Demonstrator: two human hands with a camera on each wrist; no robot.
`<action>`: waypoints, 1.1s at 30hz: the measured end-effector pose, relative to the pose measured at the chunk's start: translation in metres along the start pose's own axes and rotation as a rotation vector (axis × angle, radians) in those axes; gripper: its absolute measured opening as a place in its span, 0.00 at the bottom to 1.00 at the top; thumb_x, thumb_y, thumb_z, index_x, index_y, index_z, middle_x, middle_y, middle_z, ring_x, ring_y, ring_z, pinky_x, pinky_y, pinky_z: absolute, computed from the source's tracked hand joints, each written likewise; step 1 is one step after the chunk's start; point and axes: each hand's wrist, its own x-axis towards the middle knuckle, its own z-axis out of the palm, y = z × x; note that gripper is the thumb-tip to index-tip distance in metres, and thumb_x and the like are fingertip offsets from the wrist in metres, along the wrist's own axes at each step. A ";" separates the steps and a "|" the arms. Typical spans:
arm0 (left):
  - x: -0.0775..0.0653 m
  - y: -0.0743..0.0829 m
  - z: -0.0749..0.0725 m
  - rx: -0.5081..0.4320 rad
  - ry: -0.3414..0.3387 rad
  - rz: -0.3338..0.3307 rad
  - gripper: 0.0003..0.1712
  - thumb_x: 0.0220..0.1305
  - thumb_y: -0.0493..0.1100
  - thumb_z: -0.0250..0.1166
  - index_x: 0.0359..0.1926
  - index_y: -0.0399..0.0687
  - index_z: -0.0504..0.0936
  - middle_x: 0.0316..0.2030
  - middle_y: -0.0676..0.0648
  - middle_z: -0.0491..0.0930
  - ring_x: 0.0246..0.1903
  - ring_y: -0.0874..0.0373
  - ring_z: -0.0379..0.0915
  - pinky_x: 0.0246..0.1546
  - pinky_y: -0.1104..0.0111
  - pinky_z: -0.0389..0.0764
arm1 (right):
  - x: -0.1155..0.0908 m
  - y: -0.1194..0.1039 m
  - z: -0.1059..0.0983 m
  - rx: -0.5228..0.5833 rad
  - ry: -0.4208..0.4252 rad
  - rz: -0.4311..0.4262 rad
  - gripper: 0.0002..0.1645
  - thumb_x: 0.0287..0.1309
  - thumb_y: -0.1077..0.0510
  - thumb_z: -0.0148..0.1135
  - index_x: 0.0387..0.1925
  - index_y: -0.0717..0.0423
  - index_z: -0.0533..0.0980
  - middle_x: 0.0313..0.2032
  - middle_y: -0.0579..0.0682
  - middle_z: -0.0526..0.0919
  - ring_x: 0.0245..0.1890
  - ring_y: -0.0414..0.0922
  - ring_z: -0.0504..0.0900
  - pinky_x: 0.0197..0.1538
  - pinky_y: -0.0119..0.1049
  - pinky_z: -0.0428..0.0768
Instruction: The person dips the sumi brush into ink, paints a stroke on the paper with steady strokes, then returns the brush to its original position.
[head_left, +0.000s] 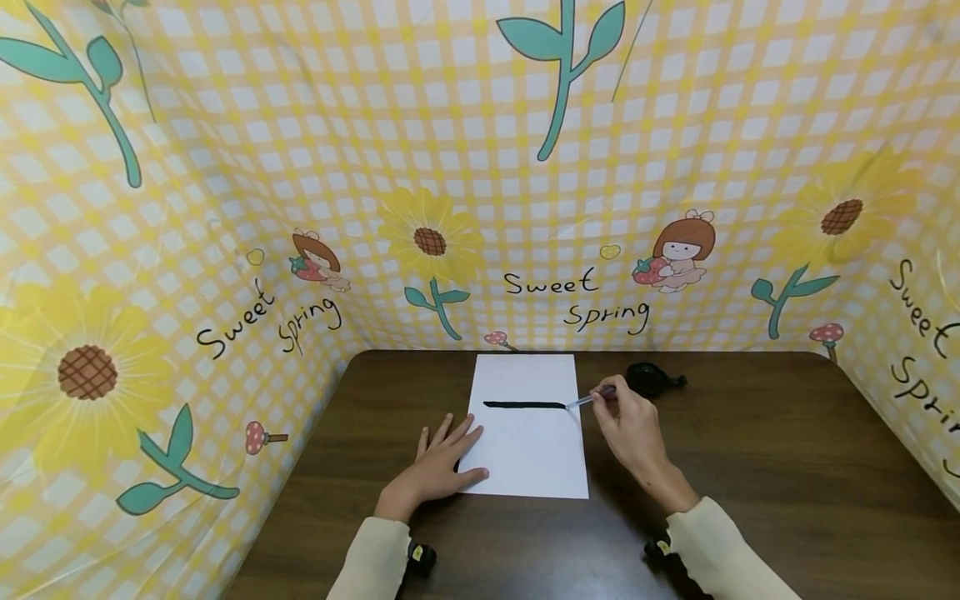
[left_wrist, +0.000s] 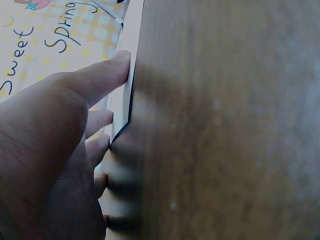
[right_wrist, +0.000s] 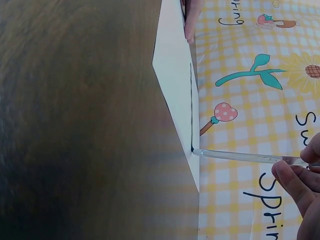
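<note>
A white sheet of paper (head_left: 525, 458) lies on the dark wooden table, with a thick black line (head_left: 525, 405) across its upper half. My right hand (head_left: 633, 429) pinches a slim paintbrush (head_left: 581, 402) with a pale shaft. In the right wrist view the dark tip of the brush (right_wrist: 235, 156) meets the right end of the line. Fingers spread, my left hand (head_left: 435, 471) presses on the left edge of the sheet. The left wrist view shows its thumb (left_wrist: 107, 72) straight along the near edge of the paper.
Behind the right hand, a rounded black object (head_left: 651, 379) with a narrow end sits near the table's back edge. A yellow checked cloth (head_left: 480, 167) with flowers and lettering hangs behind the table (head_left: 750, 450) and at both sides.
</note>
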 end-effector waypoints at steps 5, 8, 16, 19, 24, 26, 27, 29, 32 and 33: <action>0.000 0.001 0.000 0.004 -0.002 0.001 0.47 0.75 0.68 0.61 0.85 0.57 0.59 0.87 0.48 0.48 0.86 0.36 0.32 0.78 0.27 0.30 | 0.000 0.001 0.000 -0.003 0.006 -0.011 0.09 0.65 0.66 0.73 0.43 0.59 0.79 0.37 0.54 0.92 0.36 0.50 0.92 0.32 0.43 0.85; 0.000 0.002 0.000 0.002 0.003 -0.003 0.47 0.75 0.68 0.61 0.85 0.57 0.60 0.87 0.49 0.48 0.86 0.36 0.32 0.78 0.28 0.30 | 0.000 0.001 -0.001 -0.004 0.009 -0.014 0.09 0.65 0.66 0.73 0.43 0.59 0.79 0.37 0.54 0.92 0.36 0.50 0.92 0.34 0.46 0.87; -0.001 0.003 -0.001 0.006 0.012 -0.011 0.46 0.75 0.66 0.62 0.84 0.55 0.60 0.86 0.47 0.49 0.86 0.35 0.33 0.78 0.27 0.32 | -0.001 0.001 -0.003 -0.023 0.003 -0.017 0.09 0.65 0.66 0.72 0.43 0.59 0.79 0.37 0.54 0.91 0.36 0.49 0.92 0.33 0.45 0.86; -0.001 0.004 0.000 0.003 0.012 -0.008 0.46 0.75 0.66 0.62 0.84 0.54 0.60 0.86 0.46 0.49 0.86 0.34 0.33 0.78 0.27 0.32 | -0.001 0.001 -0.004 -0.028 0.002 -0.019 0.10 0.65 0.66 0.73 0.43 0.58 0.79 0.37 0.54 0.91 0.36 0.49 0.92 0.32 0.43 0.86; -0.002 0.004 -0.001 0.004 0.007 -0.003 0.46 0.75 0.66 0.62 0.85 0.55 0.60 0.86 0.46 0.49 0.86 0.34 0.33 0.78 0.27 0.31 | -0.001 0.003 -0.006 -0.021 0.011 -0.033 0.10 0.64 0.67 0.72 0.43 0.59 0.79 0.36 0.54 0.91 0.35 0.50 0.92 0.32 0.44 0.86; -0.002 0.004 -0.001 0.000 0.007 0.000 0.46 0.75 0.65 0.62 0.85 0.54 0.60 0.86 0.46 0.49 0.86 0.34 0.33 0.78 0.27 0.31 | -0.001 0.004 -0.007 -0.018 0.016 -0.039 0.10 0.64 0.67 0.72 0.43 0.59 0.79 0.36 0.54 0.91 0.36 0.50 0.92 0.32 0.44 0.86; -0.002 0.004 -0.001 0.002 0.005 -0.001 0.46 0.75 0.66 0.62 0.85 0.55 0.60 0.86 0.46 0.49 0.86 0.34 0.33 0.78 0.27 0.31 | -0.001 0.004 -0.008 -0.019 0.018 -0.042 0.10 0.64 0.67 0.72 0.43 0.59 0.79 0.36 0.54 0.91 0.35 0.50 0.92 0.32 0.45 0.86; -0.002 0.005 -0.001 0.001 0.007 0.000 0.46 0.75 0.66 0.62 0.85 0.54 0.60 0.86 0.46 0.49 0.86 0.34 0.33 0.78 0.27 0.31 | 0.000 0.004 -0.009 -0.020 0.021 -0.046 0.10 0.65 0.67 0.72 0.43 0.59 0.79 0.36 0.54 0.91 0.36 0.50 0.92 0.32 0.45 0.87; -0.002 0.005 -0.001 -0.002 0.011 -0.002 0.47 0.75 0.67 0.62 0.85 0.54 0.60 0.86 0.46 0.49 0.86 0.34 0.33 0.78 0.27 0.31 | 0.000 0.004 -0.011 -0.023 0.019 -0.048 0.09 0.65 0.67 0.72 0.43 0.58 0.79 0.36 0.54 0.91 0.36 0.50 0.92 0.32 0.44 0.86; -0.002 0.005 -0.001 -0.001 0.009 -0.004 0.47 0.75 0.67 0.61 0.85 0.54 0.60 0.86 0.46 0.48 0.86 0.34 0.32 0.78 0.27 0.31 | 0.000 0.004 -0.012 -0.024 0.021 -0.051 0.09 0.65 0.67 0.72 0.43 0.58 0.79 0.36 0.54 0.91 0.36 0.50 0.92 0.31 0.43 0.86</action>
